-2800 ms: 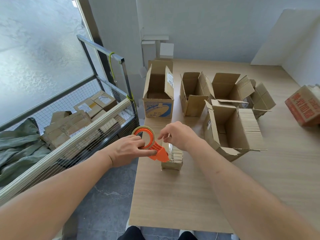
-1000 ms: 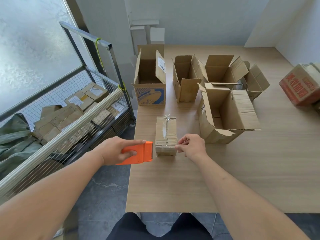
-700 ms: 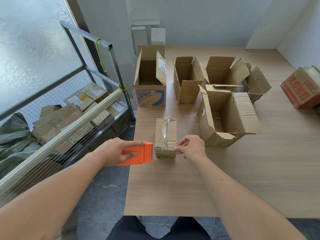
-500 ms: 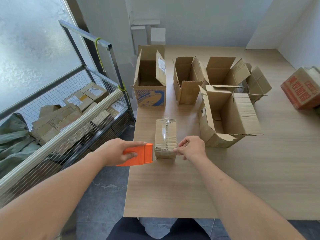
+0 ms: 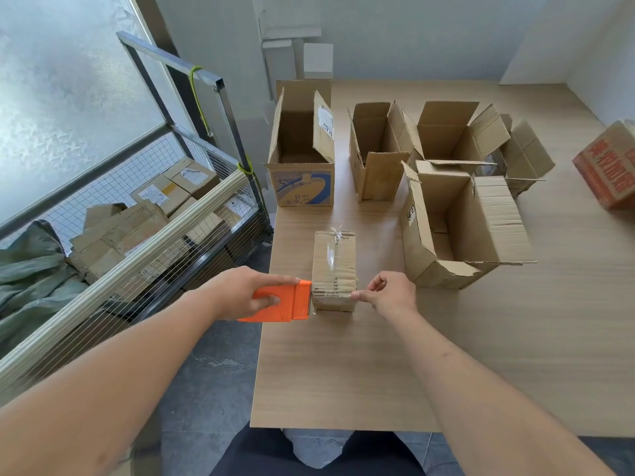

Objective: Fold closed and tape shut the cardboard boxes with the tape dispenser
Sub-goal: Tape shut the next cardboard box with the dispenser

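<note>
Taping small box (image 5: 334, 266) near left front of table (image 5: 343, 372).
Left hand (image 5: 240, 293) grips orange tape dispenser (image 5: 287, 303) against box's left lower edge; right hand (image 5: 390, 294) pinches tape at box's right corner. Open boxes (image 5: 457, 221) stand behind.

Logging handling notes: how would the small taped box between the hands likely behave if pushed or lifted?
The small taped box looks stiff: corrugated, flaps taped shut. Low and lying flat on the table, it should slide rather than tip. Probably light, though its contents are hidden.

Orange tape dispenser (image 5: 281, 302), brown small box (image 5: 334, 266), blue-printed box (image 5: 304, 187), red carton (image 5: 608, 170)
</note>
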`<act>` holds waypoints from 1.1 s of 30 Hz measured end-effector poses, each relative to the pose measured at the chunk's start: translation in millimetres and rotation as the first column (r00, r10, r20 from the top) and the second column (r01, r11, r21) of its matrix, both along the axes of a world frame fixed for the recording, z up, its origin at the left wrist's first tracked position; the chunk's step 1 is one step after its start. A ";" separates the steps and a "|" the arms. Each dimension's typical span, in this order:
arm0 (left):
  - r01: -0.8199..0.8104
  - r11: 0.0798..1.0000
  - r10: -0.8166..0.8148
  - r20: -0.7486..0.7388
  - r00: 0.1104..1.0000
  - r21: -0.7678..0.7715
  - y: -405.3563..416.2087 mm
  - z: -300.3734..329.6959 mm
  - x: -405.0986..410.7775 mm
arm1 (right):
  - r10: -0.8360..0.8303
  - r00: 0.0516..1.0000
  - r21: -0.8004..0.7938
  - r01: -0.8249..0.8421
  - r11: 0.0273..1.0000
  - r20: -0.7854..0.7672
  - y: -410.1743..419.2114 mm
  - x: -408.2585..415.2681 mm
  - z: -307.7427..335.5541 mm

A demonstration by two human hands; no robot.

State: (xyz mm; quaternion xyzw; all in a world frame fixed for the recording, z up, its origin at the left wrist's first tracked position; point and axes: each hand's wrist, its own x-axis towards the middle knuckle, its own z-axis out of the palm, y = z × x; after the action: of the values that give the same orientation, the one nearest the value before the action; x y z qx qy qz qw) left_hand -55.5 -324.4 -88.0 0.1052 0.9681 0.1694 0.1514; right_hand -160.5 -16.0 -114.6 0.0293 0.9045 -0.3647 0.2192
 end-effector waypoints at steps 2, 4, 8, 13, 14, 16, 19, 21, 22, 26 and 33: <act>-0.010 1.000 0.010 0.014 1.000 0.006 -0.2 -1.1 0.2 | 0.069 0.991 -0.038 -0.074 0.997 -0.114 -1.2 2.2 -2.2; -0.017 1.000 0.017 0.029 0.999 0.015 -0.9 -2.6 0.1 | 0.176 0.954 -0.075 -0.199 0.977 -0.244 -2.2 5.3 -4.0; -0.018 1.000 0.017 0.052 0.998 0.019 -0.7 -2.7 -1.0 | 0.418 0.819 0.044 -0.437 0.898 -0.393 3.6 11.7 -5.1; -0.021 1.000 0.020 0.062 0.998 0.017 -2.4 -5.9 -1.1 | 0.577 0.649 0.228 -0.544 0.807 -0.495 7.2 20.7 -2.8; -0.024 0.999 0.022 0.060 0.998 0.024 -1.9 -6.5 -0.2 | 0.588 0.640 0.244 -0.547 0.801 -0.495 6.1 21.2 -3.6; -0.033 0.999 0.031 0.062 0.998 0.041 -0.9 -6.9 1.7 | 0.615 0.630 0.282 -0.553 0.784 -0.474 3.3 21.2 -6.1; -0.038 0.998 0.036 0.065 0.997 0.040 -0.5 -6.6 2.9 | 0.648 0.607 0.359 -0.541 0.761 -0.460 0.9 21.7 -7.9; -0.042 0.998 0.039 0.063 0.997 0.041 0.5 -5.9 3.2 | 0.621 0.609 0.377 -0.494 0.784 -0.493 0.1 23.8 -10.9; -0.043 0.998 0.040 0.065 0.997 0.044 1.2 -5.6 3.5 | 0.598 0.614 0.375 -0.466 0.801 -0.515 -0.1 25.5 -13.1; -0.050 0.998 0.047 0.073 0.996 0.043 1.4 -5.2 4.2 | 0.499 0.626 0.320 -0.384 0.866 -0.599 -1.1 32.3 -16.9; -0.057 0.998 0.054 0.080 0.995 0.041 5.4 -6.6 4.1 | 0.229 0.871 0.066 -0.223 0.973 -0.434 -1.8 40.6 -20.9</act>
State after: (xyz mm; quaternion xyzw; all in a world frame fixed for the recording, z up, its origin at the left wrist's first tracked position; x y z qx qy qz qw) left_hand -51.4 -319.0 -94.6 0.0748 0.9600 0.1987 0.1825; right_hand -119.9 -17.8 -135.6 -0.1581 0.9301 -0.3276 0.0506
